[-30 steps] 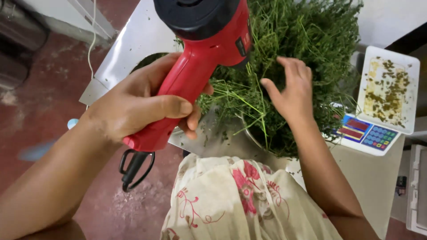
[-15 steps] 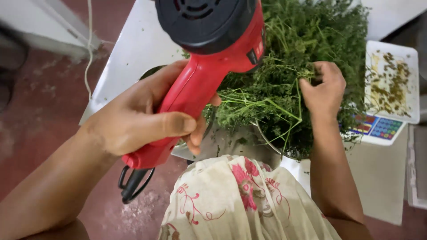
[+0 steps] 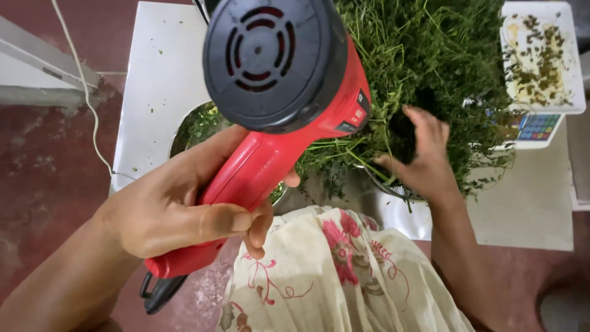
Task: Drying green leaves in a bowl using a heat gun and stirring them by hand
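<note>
While the left hand [image 3: 184, 215] is wrapped tight round the red handle of a heat gun [image 3: 276, 104], fingers pressed closed on the grip and thumb across the front, the tool's black vented back end faces the camera, up above that hand. Its black cord [image 3: 161, 292] dangles just below the fist.

Right hand [image 3: 424, 157] is off to the side, fingers loosely spread and pushed into a big heap of green herbs [image 3: 430, 55]; it's touching the stems, not really pinching anything as far as I can see. Under that hand you can just make out a wire-mesh rim [image 3: 393, 187] that the pile sits in.

Everything's on a white tabletop [image 3: 153, 92] with bits of green scattered on it. Between the left hand and the tabletop there's a metal bowl [image 3: 190, 126] with chopped greens. Past the right hand sits a white scale [image 3: 541, 92] with dried bits on its tray and a coloured keypad. Floor [image 3: 43, 172] is dark red and scuffed, with a thin white cable [image 3: 86, 104] running across it. Floral cloth [image 3: 332, 270] covers the lap, right below both hands.
</note>
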